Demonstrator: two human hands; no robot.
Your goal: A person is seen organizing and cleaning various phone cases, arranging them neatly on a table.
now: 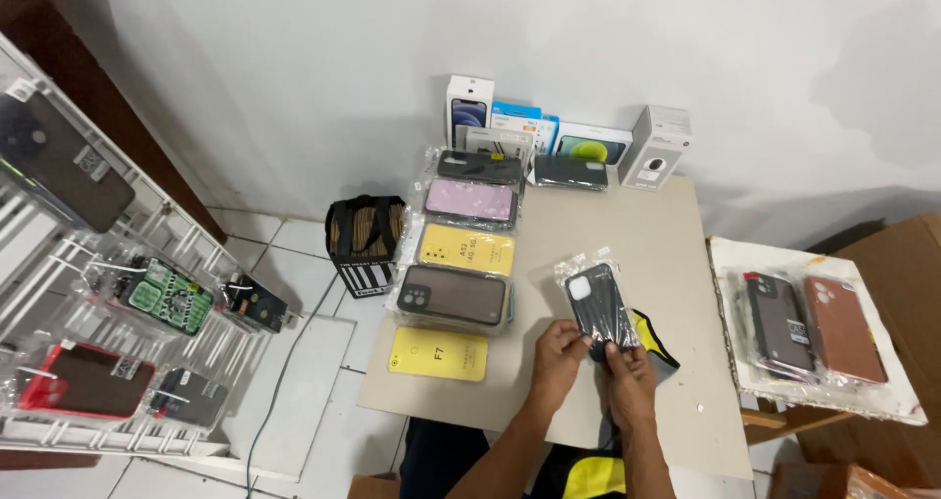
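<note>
Low beige desk (647, 264) against a white wall, rows of bagged cases along its left side. Both hands — left hand (557, 354), right hand (627, 374) — grip closed on a black phone case (600, 303) in clear wrap, pinched at its lower end, long axis running up and slightly left, away from the body.

Single view — head-worn camera, looking steeply down and forward from above the pale rectangular tabletop (627, 234). Close to the person's own forearms at the bottom edge; white plaster wall (294, 77) fills the top. Wide lens — takes in the white wire display rack (118, 303) at far left and the paint-stained white side board (745, 264) at right.
</note>
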